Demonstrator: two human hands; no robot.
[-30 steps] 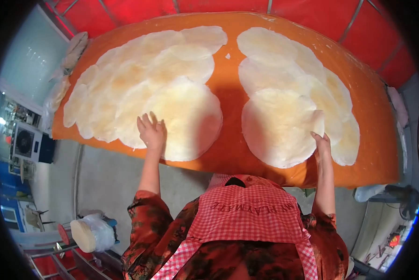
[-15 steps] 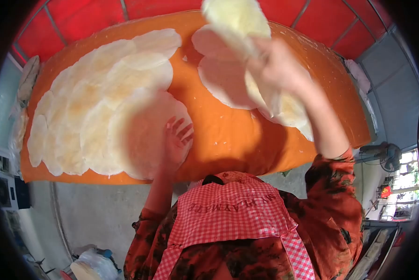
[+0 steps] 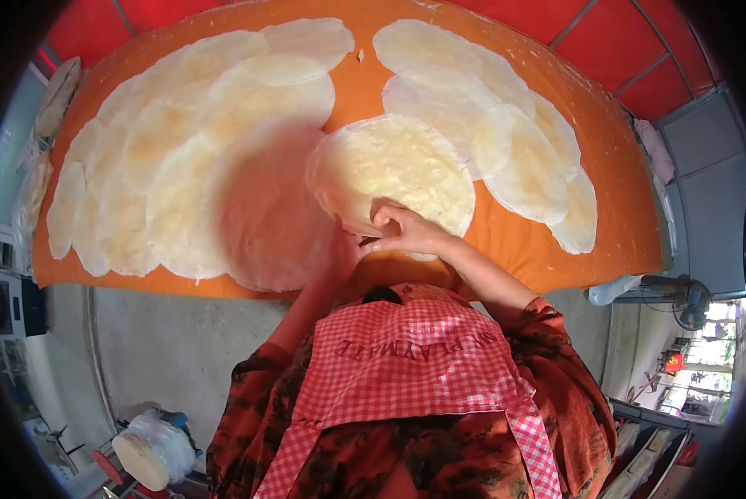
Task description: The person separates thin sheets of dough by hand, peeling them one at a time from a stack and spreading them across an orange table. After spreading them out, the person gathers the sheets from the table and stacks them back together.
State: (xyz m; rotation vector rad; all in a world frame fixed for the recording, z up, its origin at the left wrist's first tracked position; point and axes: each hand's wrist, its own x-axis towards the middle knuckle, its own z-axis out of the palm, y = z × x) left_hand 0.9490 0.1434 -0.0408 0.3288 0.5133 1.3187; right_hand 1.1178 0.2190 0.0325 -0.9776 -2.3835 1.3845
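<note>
A thin round flatbread (image 3: pixel 402 162), pale yellow with a floury surface, spreads out in front of me between two groups of similar sheets. My right hand (image 3: pixel 406 230) grips its near edge, with thumb and forefinger curled together. My left hand (image 3: pixel 348 249) is at the near-left edge of the same flatbread, closed on it and close to my right fingertips; red shadow partly obscures its fingers. Overlapping flatbreads (image 3: pixel 177 166) cover the left side, the nearest one (image 3: pixel 269 212) in shadow beside my left hand. More overlapping flatbreads (image 3: pixel 522 158) lie on the right.
An orange cloth (image 3: pixel 618 200) covers the wide work surface beneath the sheets. Red panels (image 3: pixel 614 50) border the far side. A fan (image 3: pixel 690 303) stands at the right, and a plastic-wrapped pale stack (image 3: pixel 148 453) is on the lower left. Grey floor (image 3: pixel 173 349) shows below.
My right hand has come down from the far right, bringing the flatbread to the middle. My left hand has left the shadowed sheet and moved right to the flatbread's edge.
</note>
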